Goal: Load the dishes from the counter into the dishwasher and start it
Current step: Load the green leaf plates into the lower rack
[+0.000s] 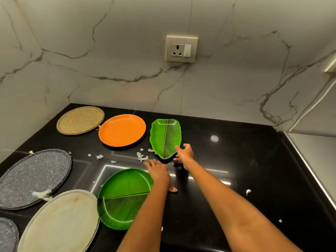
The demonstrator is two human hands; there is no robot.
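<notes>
Both bare arms stretched forward over a glossy black surface (236, 160) set in a corner of white marbled wall. Right hand (184, 156) at the near right edge of a green leaf-shaped plate (165, 138), fingers spread and loosely extended, forefinger touching or just at that plate's rim; grip open, curled round nothing. Left hand (159, 172) palm down just beside the far right rim of a round green divided plate (123, 199), fingers straight and reaching toward the leaf-shaped plate, thumb out to the right against the surface; whether touching the round plate's rim, cannot tell. Behind, near the wall: an orange plate (122, 130) just left of the leaf-shaped one, and a woven tan round plate (80, 120) further left in the corner. Along the left edge: a speckled grey plate (32, 177), a pale cream plate (60, 224) nearest the camera and touching the round green one, and part of a second speckled grey plate (8, 235) at the bottom corner. White scraps (141, 157) scattered on the surface between the plates, a few more lying to the right. On the wall above, a socket with switch (181, 49).
</notes>
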